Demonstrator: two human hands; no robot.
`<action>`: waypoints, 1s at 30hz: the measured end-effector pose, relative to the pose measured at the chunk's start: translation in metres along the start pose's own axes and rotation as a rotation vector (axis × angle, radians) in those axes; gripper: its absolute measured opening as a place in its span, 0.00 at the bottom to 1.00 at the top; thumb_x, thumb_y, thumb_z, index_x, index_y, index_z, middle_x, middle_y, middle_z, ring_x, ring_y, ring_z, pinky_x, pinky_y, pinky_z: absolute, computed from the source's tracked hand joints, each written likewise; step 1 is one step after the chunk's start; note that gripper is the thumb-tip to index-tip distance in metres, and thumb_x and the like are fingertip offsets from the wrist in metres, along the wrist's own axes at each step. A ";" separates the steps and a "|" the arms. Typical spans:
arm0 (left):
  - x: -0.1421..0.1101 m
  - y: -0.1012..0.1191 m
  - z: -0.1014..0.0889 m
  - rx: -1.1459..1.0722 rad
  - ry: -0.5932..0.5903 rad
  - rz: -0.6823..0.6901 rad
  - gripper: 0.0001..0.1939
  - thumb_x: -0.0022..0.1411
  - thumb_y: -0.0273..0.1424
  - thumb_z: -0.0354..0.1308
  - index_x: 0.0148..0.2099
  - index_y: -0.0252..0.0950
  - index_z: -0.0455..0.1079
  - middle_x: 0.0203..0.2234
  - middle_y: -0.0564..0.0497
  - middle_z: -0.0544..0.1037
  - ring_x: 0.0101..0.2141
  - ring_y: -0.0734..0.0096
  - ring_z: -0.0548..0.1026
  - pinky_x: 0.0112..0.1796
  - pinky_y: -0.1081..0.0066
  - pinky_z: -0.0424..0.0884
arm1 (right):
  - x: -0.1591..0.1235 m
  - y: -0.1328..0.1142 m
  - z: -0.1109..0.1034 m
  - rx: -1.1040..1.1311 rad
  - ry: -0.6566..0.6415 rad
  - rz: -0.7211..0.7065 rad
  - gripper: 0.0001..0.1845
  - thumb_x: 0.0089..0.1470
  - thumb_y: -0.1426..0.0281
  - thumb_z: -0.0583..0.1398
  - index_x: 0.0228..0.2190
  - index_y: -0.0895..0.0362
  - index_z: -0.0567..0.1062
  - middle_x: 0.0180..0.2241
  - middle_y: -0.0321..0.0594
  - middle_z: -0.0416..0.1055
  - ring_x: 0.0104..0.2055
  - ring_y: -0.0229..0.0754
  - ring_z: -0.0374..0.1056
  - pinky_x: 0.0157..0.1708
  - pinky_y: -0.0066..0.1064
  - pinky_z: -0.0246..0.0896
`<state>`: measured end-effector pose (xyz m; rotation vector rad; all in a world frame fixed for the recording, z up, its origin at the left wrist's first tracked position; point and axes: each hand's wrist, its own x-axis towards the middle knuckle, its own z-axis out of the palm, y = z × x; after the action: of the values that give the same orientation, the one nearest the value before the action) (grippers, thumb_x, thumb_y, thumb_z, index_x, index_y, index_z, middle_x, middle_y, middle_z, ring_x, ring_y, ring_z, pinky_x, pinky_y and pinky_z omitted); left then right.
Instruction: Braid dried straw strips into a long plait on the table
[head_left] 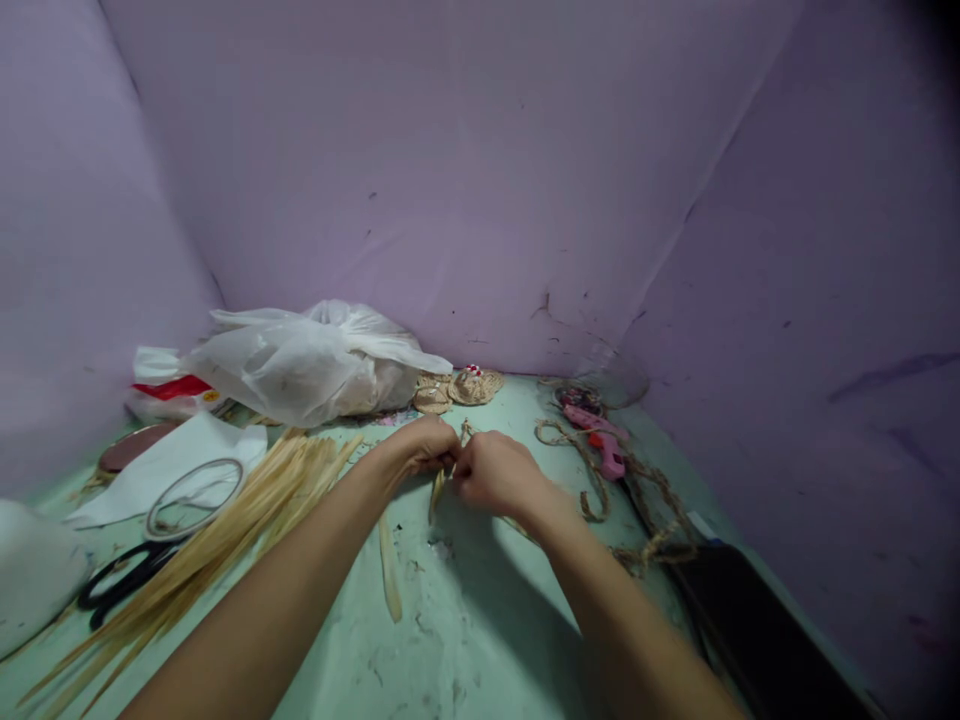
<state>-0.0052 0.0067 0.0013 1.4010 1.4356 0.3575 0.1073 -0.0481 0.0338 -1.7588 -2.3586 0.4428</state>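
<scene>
My left hand (pixel 429 446) and my right hand (pixel 497 472) meet above the table, knuckles almost touching. Both are closed in a pinch on pale dried straw strips (pixel 437 492), whose ends poke out below and above the fingers. The fingertips themselves are mostly hidden. Under my left wrist, a flat loose straw strip (pixel 389 572) hangs or lies toward me. To the left of my left forearm lies a spread bundle of straw strips (pixel 251 510). Small woven straw hats (pixel 477 387), one with a red and white trim, sit beyond my hands.
Left on the green table (pixel 420 660) are black-handled scissors (pixel 124 580), a pale ring (pixel 196 498) and white paper (pixel 191 450). A tied plastic bag (pixel 300 365) stands against the back wall. Rightward lie a pink glue gun (pixel 604 440), braided straw cord (pixel 664 490) and a flat black object (pixel 757 630).
</scene>
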 end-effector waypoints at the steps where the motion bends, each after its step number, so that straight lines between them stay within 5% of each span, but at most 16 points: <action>1: -0.001 0.000 -0.003 -0.010 -0.024 -0.005 0.08 0.38 0.24 0.53 0.15 0.33 0.55 0.06 0.59 0.55 0.10 0.85 0.50 0.14 0.78 0.43 | 0.002 0.005 -0.002 0.067 0.010 0.018 0.06 0.37 0.68 0.60 0.18 0.58 0.75 0.15 0.40 0.65 0.20 0.37 0.59 0.19 0.27 0.44; 5: -0.003 0.000 -0.010 -0.055 -0.115 -0.014 0.05 0.38 0.26 0.53 0.17 0.32 0.60 0.07 0.59 0.55 0.10 0.86 0.49 0.13 0.78 0.41 | 0.017 0.025 0.000 0.400 0.271 0.249 0.09 0.42 0.68 0.57 0.19 0.60 0.74 0.13 0.36 0.61 0.19 0.33 0.56 0.18 0.25 0.42; 10: -0.003 -0.001 -0.011 -0.045 -0.150 -0.010 0.05 0.40 0.27 0.53 0.18 0.32 0.60 0.07 0.60 0.54 0.09 0.85 0.48 0.13 0.78 0.41 | 0.029 0.027 0.023 0.907 -0.027 0.396 0.08 0.42 0.75 0.54 0.15 0.61 0.68 0.12 0.34 0.60 0.15 0.30 0.54 0.15 0.22 0.45; 16: -0.009 0.005 -0.009 0.113 -0.097 -0.018 0.06 0.40 0.26 0.54 0.15 0.32 0.62 0.05 0.58 0.55 0.09 0.83 0.50 0.14 0.77 0.44 | 0.030 0.028 0.035 0.933 -0.034 0.446 0.08 0.38 0.75 0.56 0.12 0.60 0.65 0.06 0.27 0.48 0.09 0.27 0.41 0.11 0.23 0.33; 22: -0.020 0.021 -0.011 0.447 0.069 -0.003 0.05 0.38 0.26 0.55 0.15 0.31 0.66 0.06 0.54 0.61 0.12 0.78 0.58 0.16 0.76 0.52 | 0.030 0.031 0.036 0.958 -0.025 0.458 0.06 0.34 0.77 0.57 0.12 0.61 0.65 0.05 0.27 0.49 0.10 0.27 0.42 0.11 0.23 0.32; 30: -0.040 0.027 0.016 0.687 0.214 0.110 0.08 0.34 0.24 0.56 0.23 0.34 0.70 0.17 0.48 0.72 0.25 0.68 0.71 0.24 0.77 0.60 | 0.028 0.029 0.041 1.047 -0.001 0.510 0.10 0.33 0.78 0.54 0.10 0.57 0.58 0.06 0.27 0.48 0.09 0.28 0.43 0.11 0.24 0.36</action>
<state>0.0131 -0.0272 0.0342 2.0434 1.7524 0.0761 0.1124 -0.0191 -0.0156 -1.6814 -1.1654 1.4023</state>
